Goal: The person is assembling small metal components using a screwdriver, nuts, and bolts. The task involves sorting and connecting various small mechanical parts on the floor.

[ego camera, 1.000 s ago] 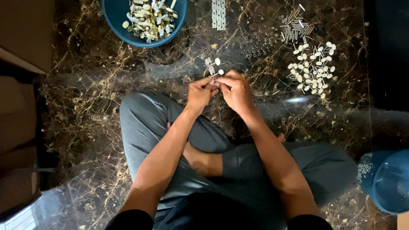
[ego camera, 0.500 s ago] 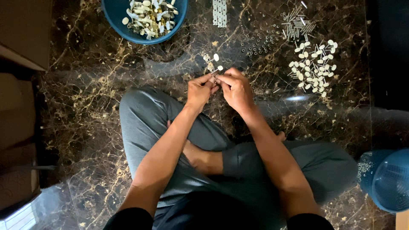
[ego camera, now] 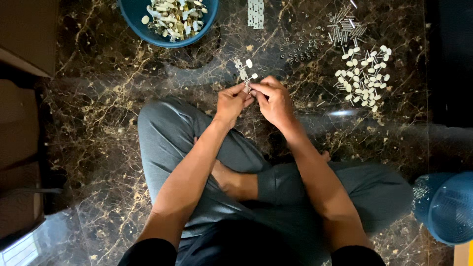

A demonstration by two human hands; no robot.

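Note:
I sit cross-legged on a dark marbled floor. My left hand (ego camera: 230,102) and my right hand (ego camera: 274,100) meet in front of my knees, fingertips pinched together on a small metal part with a white cap (ego camera: 249,86). Just beyond the fingers lie a few more white-capped pieces (ego camera: 245,69). A pile of several white-capped parts (ego camera: 363,78) lies on the floor to the right of my right hand.
A blue bowl (ego camera: 140,24) filled with pale parts stands at the top left. A metal strip (ego camera: 255,13), small nuts (ego camera: 302,49) and a heap of screws (ego camera: 345,25) lie at the top. A blue basket (ego camera: 451,207) sits at the lower right, cardboard boxes (ego camera: 22,123) at the left.
Both hands stay together on the small part, with only slight finger movement. Nothing else has moved.

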